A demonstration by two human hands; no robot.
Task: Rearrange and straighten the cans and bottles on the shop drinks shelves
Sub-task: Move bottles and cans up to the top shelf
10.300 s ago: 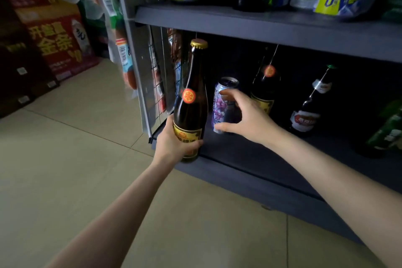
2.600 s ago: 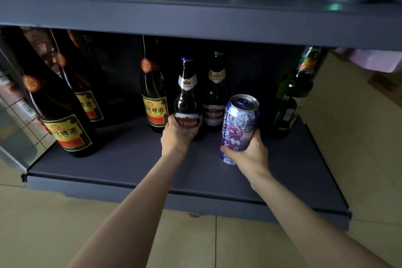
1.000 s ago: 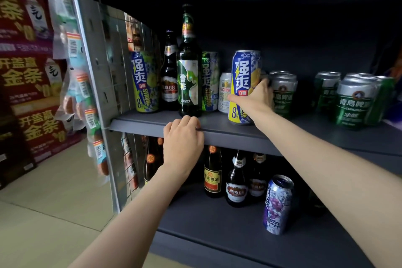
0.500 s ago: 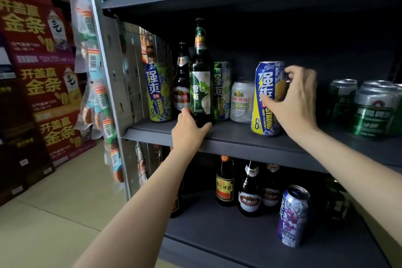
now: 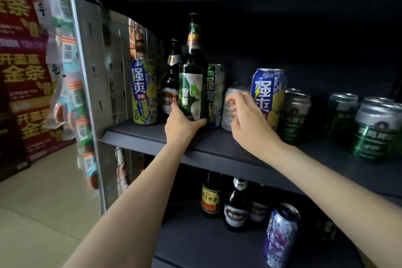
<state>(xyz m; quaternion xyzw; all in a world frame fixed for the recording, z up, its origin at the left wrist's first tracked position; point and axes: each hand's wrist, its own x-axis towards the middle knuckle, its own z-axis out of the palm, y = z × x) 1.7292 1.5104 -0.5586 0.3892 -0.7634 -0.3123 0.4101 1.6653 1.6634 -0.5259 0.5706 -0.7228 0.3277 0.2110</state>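
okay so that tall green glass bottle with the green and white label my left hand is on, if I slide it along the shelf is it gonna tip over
Probably tippy: the tall green glass bottle is slim and stands well above the cans beside it. Your left hand grips it near the base, so a slow, low push should keep it upright. It looks like smooth glass, likely heavy and breakable on the grey metal shelf.

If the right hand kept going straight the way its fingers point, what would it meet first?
Most likely the short silver can just beyond the right hand, standing beside the tall blue-and-yellow can; depth is hard to judge.
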